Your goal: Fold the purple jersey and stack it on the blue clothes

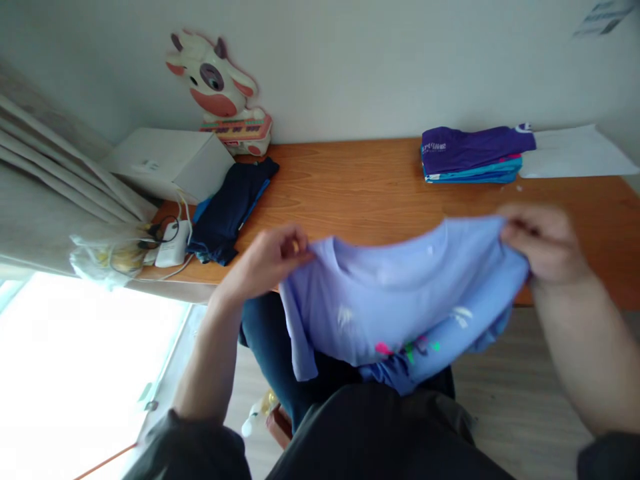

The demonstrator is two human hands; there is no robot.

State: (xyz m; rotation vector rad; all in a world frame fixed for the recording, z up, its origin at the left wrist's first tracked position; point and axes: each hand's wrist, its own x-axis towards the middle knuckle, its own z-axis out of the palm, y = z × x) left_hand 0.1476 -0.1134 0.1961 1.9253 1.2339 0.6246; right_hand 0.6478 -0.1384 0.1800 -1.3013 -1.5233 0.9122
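A light purple T-shirt (385, 287) with a colourful print hangs between my two hands, above my lap and the table's front edge. My left hand (273, 257) pinches it at one shoulder. At the other shoulder, my right hand (543, 243) grips the cloth; this hand is a little blurred. The neckline faces up and sags between the hands. The shirt's lower part is bunched and falls in folds over my legs.
On the wooden table (345, 180) lie folded dark clothes (233, 207) at left and a folded purple and blue stack (473, 157) at back right, beside white paper (575, 153). A white box (170, 157), cow toy keyboard (220, 87), power strip (173, 243) and plastic bag (107, 257) stand left.
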